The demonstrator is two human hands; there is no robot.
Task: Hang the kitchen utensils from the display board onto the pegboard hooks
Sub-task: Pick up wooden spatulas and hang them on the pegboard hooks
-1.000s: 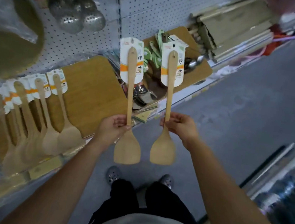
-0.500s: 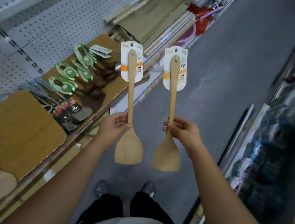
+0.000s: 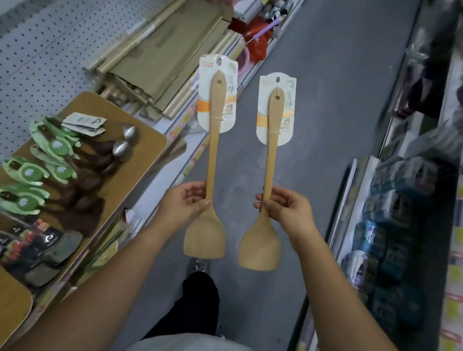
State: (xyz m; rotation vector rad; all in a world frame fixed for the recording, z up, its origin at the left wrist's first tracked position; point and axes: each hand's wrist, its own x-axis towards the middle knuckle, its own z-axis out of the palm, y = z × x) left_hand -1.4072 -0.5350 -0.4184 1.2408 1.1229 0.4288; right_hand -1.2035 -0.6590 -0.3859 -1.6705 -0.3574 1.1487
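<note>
— Wooden left spatula point(image 3: 204, 239) and right spatula point(image 3: 259, 252), head view: what might go wrong?
— Each is held low on a thin handle, blade down, over the aisle floor point(image 3: 328, 99). So small a hold could let one swivel or drop; the pegboard point(image 3: 13, 62) lies well apart, leftward.
— And the hands?
— Left hand point(image 3: 185, 206) curls round the left spatula's neck; right hand point(image 3: 287, 212) pinches the right one's. Both stand upright, side by side, apart, right of the display board point(image 3: 145, 142).

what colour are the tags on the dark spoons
Green tags with a white spot; head view shows them.
</note>
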